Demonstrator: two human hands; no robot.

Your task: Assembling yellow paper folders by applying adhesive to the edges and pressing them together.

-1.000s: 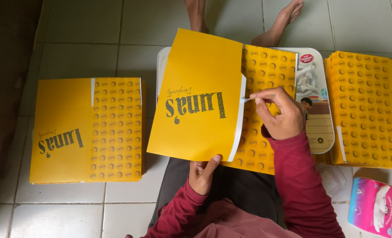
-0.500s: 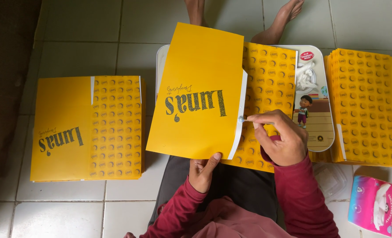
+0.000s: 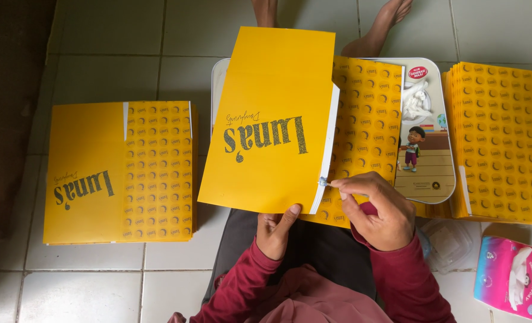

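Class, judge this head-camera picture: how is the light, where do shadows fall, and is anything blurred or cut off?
Head view: soft, even daylight, no glare on the white tiled floor; the folded yellow cardboard sheet is sharp; a faint shadow lies under it; the right hand is crisp; the pink tissue packet and the yellow stack sit near the frame edge.

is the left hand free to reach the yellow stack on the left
Probably not as things stand. The left hand is propping up the folded yellow sheet from below with its thumb on the edge. The floor between it and the left stack looks open, but it would have to let go first.
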